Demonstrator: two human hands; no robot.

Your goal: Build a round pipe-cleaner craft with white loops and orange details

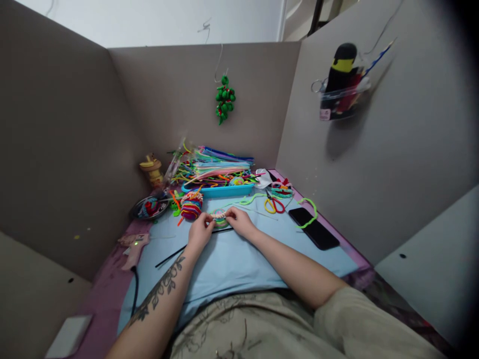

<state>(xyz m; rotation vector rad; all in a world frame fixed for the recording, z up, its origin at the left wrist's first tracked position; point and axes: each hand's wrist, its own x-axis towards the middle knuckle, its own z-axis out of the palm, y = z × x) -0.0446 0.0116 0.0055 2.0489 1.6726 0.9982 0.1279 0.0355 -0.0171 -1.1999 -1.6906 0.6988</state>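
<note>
Between my two hands is a small round coil of pastel pipe cleaners (219, 218), just above the blue cloth. My left hand (201, 230) pinches its left edge with fingertips and thumb. On the opposite edge, my right hand (240, 223) also has its fingers closed on the coil. A thin black stick (171, 257) lies beneath the hands and sticks out to the left. Just beyond my left hand stands a striped, multicoloured pipe-cleaner piece (191, 206). Red-and-yellow-handled scissors (274, 205) lie to the right of my right hand.
Behind is a blue tray (220, 190) heaped with pipe cleaners. A black phone (325, 235) lies right, a green pipe cleaner (312, 219) across it. A corded pink glue gun (136, 252) and a dark bowl (144, 209) are left. Grey partitions (202, 99) enclose the table.
</note>
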